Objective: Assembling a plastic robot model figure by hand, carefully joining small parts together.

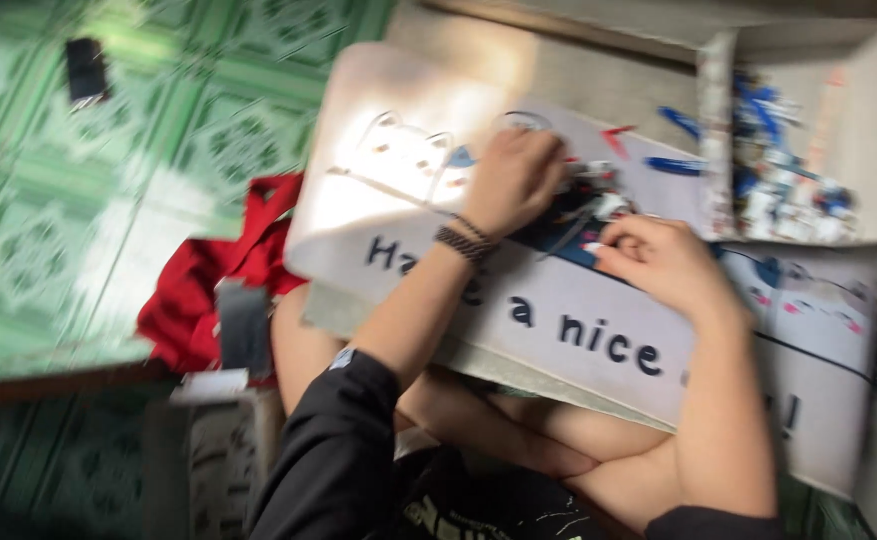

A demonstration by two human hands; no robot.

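Surface: a white lap board (598, 330) with dark lettering and cartoon drawings lies tilted across the person's crossed legs; sunlight washes out its upper left corner.
Room: green patterned floor tiles (108, 180) to the left, a red cloth (198, 290) bunched just beside the board's left edge, a small dark object (86, 70) lying well apart on the tiles.
Box: an open cardboard box (808, 130) sits at the board's upper right, holding a jumble of blue and white small parts; a few blue pieces (680, 165) lie on the board just outside it.
Model: a small dark, white and blue assembly (588, 200) rests on the board between the hands.
Left hand (513, 180): curled down over the model's left side, fingers pressing on it; beaded bracelet at the wrist.
Right hand (663, 262): loosely clenched, fingertips pinching at the model's right edge.
Edges: the board's left edge overhangs the knee; its right end runs close to the frame edge.
Open room: bare board below the hands; open floor to the left.
Hard to see: motion blur smears everything; the model's shape and the box's parts cannot be made out, and the left hand hides part of the model.
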